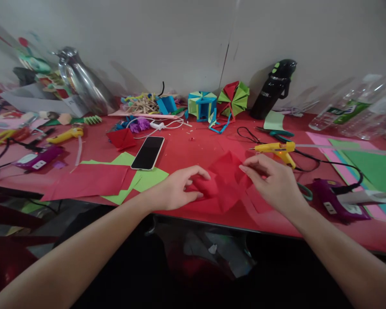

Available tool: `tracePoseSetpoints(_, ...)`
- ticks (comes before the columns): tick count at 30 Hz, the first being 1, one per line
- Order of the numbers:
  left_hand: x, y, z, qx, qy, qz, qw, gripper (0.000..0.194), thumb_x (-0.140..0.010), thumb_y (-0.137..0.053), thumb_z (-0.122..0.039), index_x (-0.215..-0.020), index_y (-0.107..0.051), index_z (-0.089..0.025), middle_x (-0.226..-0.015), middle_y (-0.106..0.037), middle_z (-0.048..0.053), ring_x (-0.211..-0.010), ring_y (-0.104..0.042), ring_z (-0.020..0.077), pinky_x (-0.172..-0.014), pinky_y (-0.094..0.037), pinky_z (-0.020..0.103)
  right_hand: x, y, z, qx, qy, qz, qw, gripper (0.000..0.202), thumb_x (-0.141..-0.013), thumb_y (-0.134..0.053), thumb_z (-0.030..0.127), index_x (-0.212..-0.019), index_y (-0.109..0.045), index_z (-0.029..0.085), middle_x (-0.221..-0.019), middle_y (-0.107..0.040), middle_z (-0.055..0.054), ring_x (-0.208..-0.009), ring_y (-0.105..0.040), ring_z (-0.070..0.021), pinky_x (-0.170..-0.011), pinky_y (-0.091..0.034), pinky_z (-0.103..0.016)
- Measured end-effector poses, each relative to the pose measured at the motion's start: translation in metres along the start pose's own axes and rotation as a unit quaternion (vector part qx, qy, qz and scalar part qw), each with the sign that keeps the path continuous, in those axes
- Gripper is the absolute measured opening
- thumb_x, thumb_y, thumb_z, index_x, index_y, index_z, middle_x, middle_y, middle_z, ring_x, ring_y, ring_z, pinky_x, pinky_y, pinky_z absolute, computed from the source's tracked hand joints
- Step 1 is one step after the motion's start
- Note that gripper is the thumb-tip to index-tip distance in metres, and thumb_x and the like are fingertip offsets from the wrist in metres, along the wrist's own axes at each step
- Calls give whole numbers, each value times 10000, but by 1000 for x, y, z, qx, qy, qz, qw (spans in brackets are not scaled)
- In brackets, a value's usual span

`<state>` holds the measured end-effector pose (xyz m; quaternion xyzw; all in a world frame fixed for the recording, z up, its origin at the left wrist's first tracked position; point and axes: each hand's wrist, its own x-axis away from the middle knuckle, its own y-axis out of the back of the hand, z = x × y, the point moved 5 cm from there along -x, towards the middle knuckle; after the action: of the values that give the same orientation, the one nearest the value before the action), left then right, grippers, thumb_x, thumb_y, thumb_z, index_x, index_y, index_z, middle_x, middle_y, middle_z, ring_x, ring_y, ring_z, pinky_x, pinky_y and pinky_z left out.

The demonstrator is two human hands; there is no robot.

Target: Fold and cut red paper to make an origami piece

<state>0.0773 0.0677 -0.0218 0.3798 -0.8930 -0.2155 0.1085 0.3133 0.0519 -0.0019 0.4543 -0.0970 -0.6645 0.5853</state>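
Observation:
A creased sheet of red paper [227,182] lies in front of me on the red tabletop, partly folded, and its outline blends into the red beneath. My right hand [273,182] pinches its right edge between thumb and fingertips. At the left side of the paper is my left hand [178,186], thumb and fingers curved and apart, with nothing gripped between them. I cannot tell whether its fingertips touch the paper. A yellow glue gun [276,149] lies just beyond my right hand. Left of my left hand rests a phone [148,152] on green paper sheets [151,179].
Red sheets [86,180] lie at left near a second yellow glue gun [66,135]. Paper models [202,105], a black bottle [273,90] and a metal jug [83,81] stand by the wall. Purple power blocks [339,199] and cables flank me; the table's front edge is close.

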Motion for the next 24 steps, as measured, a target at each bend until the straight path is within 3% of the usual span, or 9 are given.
tracePoseSetpoints(4,-6,-1,12,62,59,-48,995,305,-783,-649,-154,-1086,-612,-157,-1178,-673,108,-1068,-665,224,-919,-525,373,5,6,29,101,200,-37,974,120,-863,-653,133,-930,-665,232,-1210,-664,-101,-1111,-634,-289,-953,-510,-471)
tracePoseSetpoints(8,-9,-3,9,96,27,-66,993,339,-797,-617,-135,-1133,-639,-171,-1198,-689,88,-1128,-655,223,-979,-504,369,16,-4,51,117,306,46,944,241,-842,-660,71,-1019,-650,235,-1206,-693,-72,-1157,-617,-282,-980,-505,-470)
tracePoseSetpoints(12,-8,-5,3,136,23,-83,987,420,-790,-685,-170,-1204,-618,-166,-1282,-662,109,-1172,-636,236,-982,-501,355,19,-13,51,94,275,74,954,190,-888,-597,70,-1004,-653,210,-1400,-572,-123,-1358,-483,-299,-1085,-455,-494)
tracePoseSetpoints(17,-7,-9,6,245,58,-108,962,335,-846,-699,-343,-1140,-676,-184,-1228,-695,88,-1123,-651,221,-945,-507,329,22,-23,44,84,248,117,958,250,-921,-505,29,-1051,-636,197,-1429,-560,-130,-1338,-527,-225,-1091,-483,-392)
tracePoseSetpoints(20,-8,-9,12,239,85,-137,958,334,-872,-668,-443,-1071,-697,-177,-1131,-720,81,-1032,-664,200,-911,-506,325,25,-27,43,91,258,132,953,258,-927,-488,26,-1041,-641,201,-1428,-566,-123,-1349,-519,-218,-1096,-482,-377)
tracePoseSetpoints(24,-8,-6,14,208,95,-137,964,297,-841,-711,-379,-1036,-690,-156,-1084,-711,78,-985,-648,176,-904,-497,316,24,-29,41,70,247,147,955,234,-945,-503,63,-1058,-651,204,-1429,-562,-125,-1357,-511,-223,-1101,-478,-387)
